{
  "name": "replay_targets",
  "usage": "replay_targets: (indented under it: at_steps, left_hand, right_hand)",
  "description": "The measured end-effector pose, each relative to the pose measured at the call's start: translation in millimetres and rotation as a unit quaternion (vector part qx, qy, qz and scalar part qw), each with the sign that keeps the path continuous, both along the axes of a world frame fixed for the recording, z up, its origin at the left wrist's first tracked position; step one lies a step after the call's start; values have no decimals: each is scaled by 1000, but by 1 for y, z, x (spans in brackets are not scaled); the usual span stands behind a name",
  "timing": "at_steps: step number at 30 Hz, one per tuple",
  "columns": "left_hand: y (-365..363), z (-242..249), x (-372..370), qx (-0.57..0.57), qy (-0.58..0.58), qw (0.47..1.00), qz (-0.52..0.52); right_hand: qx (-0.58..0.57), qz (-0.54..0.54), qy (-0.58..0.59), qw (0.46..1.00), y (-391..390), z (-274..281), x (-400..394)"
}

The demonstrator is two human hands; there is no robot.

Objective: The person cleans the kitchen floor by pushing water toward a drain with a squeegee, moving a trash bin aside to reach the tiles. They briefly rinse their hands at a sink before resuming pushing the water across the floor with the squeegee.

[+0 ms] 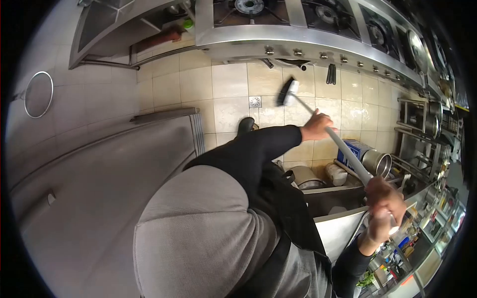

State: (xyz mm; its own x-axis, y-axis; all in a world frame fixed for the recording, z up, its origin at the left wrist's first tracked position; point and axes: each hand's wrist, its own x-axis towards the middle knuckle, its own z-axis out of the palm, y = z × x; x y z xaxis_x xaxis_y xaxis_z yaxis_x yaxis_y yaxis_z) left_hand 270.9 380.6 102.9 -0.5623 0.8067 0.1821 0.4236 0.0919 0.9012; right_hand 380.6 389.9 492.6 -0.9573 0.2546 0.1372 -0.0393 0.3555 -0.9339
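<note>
A broom with a grey handle slants across the space in front of me. Its white head with dark bristles is low at the tiled floor, the bristles smeared by motion. My left hand wraps round the lower part of the handle, with that arm stretched out in a black sleeve. Closer to me, my right hand is closed round the upper end of the handle and slightly blurred. A pale tip shows just past its fingers.
A steel stove with burners and knobs runs along the top. A floor drain lies left of the broom head. Metal pots and a blue box stand low at right. A steel counter fills the left.
</note>
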Motion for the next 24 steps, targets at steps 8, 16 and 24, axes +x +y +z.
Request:
replay_targets:
  at_steps: [8, 16, 24]
  left_hand:
    - [66, 72, 24, 176, 45, 973, -144]
    - [-173, -30, 18, -141, 33, 986, 78]
    - [2, -31, 46, 26, -4, 997, 73]
  right_hand:
    - [50, -7, 112, 992, 19, 42, 43]
    - [-319, -114, -15, 941, 37, -75, 53]
    - [-113, -120, 33, 986, 72, -11, 56]
